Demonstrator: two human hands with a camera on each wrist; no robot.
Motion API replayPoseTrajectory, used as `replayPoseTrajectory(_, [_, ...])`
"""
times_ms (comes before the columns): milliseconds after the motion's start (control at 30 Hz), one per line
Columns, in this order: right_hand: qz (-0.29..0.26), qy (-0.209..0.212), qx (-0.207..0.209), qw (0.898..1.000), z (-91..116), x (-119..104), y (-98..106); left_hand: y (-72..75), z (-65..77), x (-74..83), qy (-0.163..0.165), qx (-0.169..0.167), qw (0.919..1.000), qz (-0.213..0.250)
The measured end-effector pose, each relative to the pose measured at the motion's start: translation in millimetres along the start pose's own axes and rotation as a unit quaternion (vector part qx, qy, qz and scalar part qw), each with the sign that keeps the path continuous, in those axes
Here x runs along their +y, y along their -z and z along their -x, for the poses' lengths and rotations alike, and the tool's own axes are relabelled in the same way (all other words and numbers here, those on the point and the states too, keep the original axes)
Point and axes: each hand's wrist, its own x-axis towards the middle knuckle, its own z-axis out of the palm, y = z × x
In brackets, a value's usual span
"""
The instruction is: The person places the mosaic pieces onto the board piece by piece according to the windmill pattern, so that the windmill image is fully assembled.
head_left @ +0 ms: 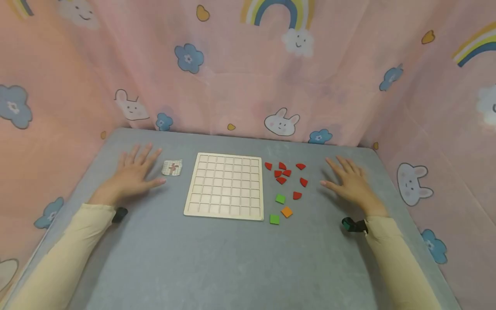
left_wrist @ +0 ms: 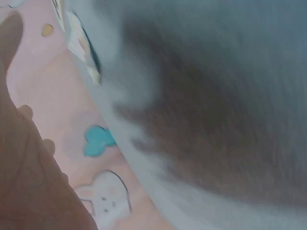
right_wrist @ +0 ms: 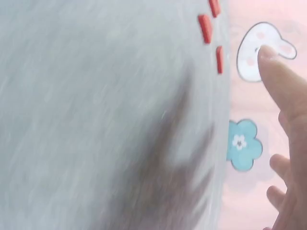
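With fingers spread, my left hand (head_left: 133,174) hovers over the left side of the table, holding nothing. Just right of its fingers lies a small paper card (head_left: 172,168) with a grid and a reddish figure. My right hand (head_left: 350,183), also spread and holding nothing, is above the right side. A pale wooden board (head_left: 224,186) with a square grid of recesses lies between the hands. Between board and right hand are several red quarter-round pieces (head_left: 304,182), two green squares, one of them a green square (head_left: 280,199) nearer the red ones, and an orange square (head_left: 286,212).
The grey table (head_left: 232,262) reaches back to a pink curtain (head_left: 232,94) printed with rabbits, flowers and rainbows, which also hangs along both sides. Dark wrist cameras are strapped below each hand, such as the right wrist camera (head_left: 350,224).
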Motion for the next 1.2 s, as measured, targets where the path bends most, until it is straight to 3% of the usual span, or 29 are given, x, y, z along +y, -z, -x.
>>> replayPoseTrajectory(233, [-0.037, 0.008, -0.003, 0.999, -16.7, -14.1, -2.5, -8.1, 6.4, 28.3, -0.049, 0.002, 0.9984, 0.029])
replayPoseTrajectory(500, [-0.079, 0.023, 0.022, 0.996, -39.6, -31.1, -13.0, -24.6, 16.2, 60.1, -0.094, -0.03, 0.9912, 0.089])
replayPoseTrajectory(700, [-0.125, -0.023, 0.025, 0.992, -52.3, -38.5, -18.7, -36.7, 19.9, 70.5, -0.117, -0.031, 0.9883, 0.093])
replayPoseTrajectory(867, [-0.149, -0.053, 0.041, 0.987, -60.2, -42.8, -26.1, -46.2, 23.8, 74.8, -0.113, -0.033, 0.9896, 0.083])
replayPoseTrajectory(1200, [-0.121, -0.07, 0.077, 0.987, -68.7, -44.7, -40.4, -49.6, 27.8, 80.5, -0.115, -0.04, 0.9912, 0.052])
